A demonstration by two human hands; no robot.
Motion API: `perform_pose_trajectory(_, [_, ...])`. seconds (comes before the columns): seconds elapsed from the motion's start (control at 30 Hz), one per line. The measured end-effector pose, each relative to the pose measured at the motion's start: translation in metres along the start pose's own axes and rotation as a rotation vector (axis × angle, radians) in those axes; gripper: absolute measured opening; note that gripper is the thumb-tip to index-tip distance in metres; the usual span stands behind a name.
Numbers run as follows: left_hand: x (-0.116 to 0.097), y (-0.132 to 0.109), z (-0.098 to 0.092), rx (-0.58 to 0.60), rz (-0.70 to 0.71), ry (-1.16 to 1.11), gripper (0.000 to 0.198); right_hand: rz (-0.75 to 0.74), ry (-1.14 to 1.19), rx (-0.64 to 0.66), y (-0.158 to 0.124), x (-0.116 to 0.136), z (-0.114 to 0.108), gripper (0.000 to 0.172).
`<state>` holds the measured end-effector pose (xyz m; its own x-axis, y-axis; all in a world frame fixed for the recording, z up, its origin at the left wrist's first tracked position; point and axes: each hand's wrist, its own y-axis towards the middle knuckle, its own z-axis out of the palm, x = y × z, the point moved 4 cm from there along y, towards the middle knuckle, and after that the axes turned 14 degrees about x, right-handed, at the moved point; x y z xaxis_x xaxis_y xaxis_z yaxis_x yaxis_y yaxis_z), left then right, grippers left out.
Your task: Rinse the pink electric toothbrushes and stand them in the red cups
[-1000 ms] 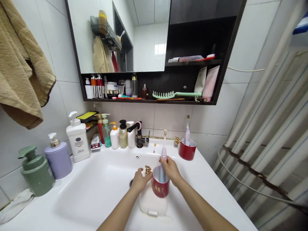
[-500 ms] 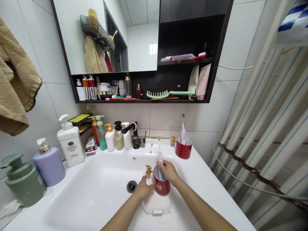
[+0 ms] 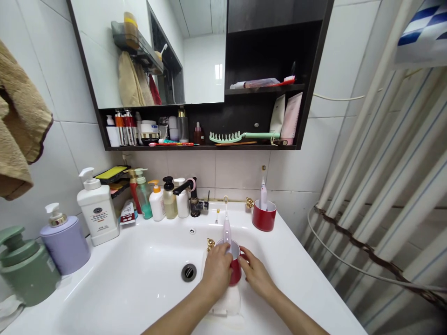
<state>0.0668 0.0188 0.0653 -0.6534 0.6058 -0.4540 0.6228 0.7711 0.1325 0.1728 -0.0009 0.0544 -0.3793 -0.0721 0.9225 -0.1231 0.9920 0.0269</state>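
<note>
A red cup point(image 3: 236, 272) with a gold handle stands over a white object point(image 3: 226, 302) at the right side of the white sink basin point(image 3: 139, 270). A pink electric toothbrush point(image 3: 226, 228) stands upright in the cup. My left hand point(image 3: 216, 272) wraps round the cup's left side. My right hand point(image 3: 254, 274) touches the cup's right side with curled fingers. A second red cup point(image 3: 264, 217) with another toothbrush sits at the back right corner of the counter.
Pump bottles point(image 3: 94, 209) and small bottles point(image 3: 164, 200) line the back left of the counter beside a black faucet point(image 3: 190, 195). A dark wall shelf point(image 3: 209, 135) holds toiletries and a green comb point(image 3: 240, 136). A tan towel point(image 3: 17, 139) hangs left, a striped curtain point(image 3: 391, 186) right.
My right hand let go of the toothbrush and dropped to the cup's right side. My left hand moved up and closed round the cup. The view shifted slightly right.
</note>
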Motion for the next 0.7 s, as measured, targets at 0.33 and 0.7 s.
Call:
perform_pose_trajectory(0.33, [-0.028, 0.070, -0.051, -0.119, 0.003, 0.257, 0.023, -0.095, -0.092, -0.237, 0.052, 0.029, -0.044, 0.044])
perform_pose_trajectory(0.7, [-0.025, 0.131, -0.045, -0.087, -0.094, 0.347, 0.021, -0.016, -0.546, -0.548, 0.061, 0.032, -0.123, 0.031])
